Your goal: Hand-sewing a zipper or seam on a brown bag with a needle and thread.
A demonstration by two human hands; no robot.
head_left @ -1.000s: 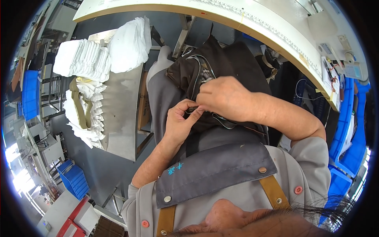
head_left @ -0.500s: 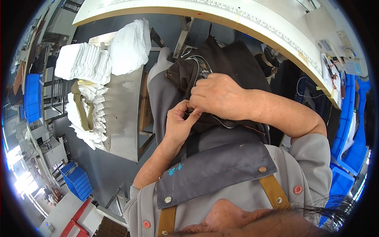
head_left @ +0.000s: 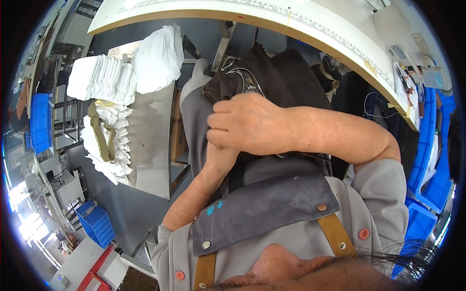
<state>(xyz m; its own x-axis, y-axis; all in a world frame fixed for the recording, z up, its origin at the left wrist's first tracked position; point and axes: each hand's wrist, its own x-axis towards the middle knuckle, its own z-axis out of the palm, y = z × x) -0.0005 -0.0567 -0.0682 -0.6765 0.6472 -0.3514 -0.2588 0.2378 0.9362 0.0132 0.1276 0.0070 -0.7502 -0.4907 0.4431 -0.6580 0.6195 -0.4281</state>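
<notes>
A dark brown garment [head_left: 296, 82] with an open metal zipper [head_left: 250, 80] lies bunched across my lap, over the grey apron. My right hand [head_left: 247, 121] is closed, its curled fingers turned left and its back toward me. Whatever it grips, if anything, is out of sight beneath the fingers. Directly below it is my left hand [head_left: 221, 157], mostly covered by the right one; only its wrist side shows and its fingers are hidden. Both hands are at the near left edge of the garment, below the zipper.
To the left, a metal-topped table [head_left: 153, 140] carries stacked white fabric pieces [head_left: 102, 77] and an olive strap [head_left: 99, 138]. Across the far side runs a white worktable [head_left: 213, 8] with a ruler marked along it. Blue bins [head_left: 94, 223] stand at lower left and at right.
My right hand has shifted left and slightly down, from beside the left hand to over it, covering the left fingers. The garment stays on my lap.
</notes>
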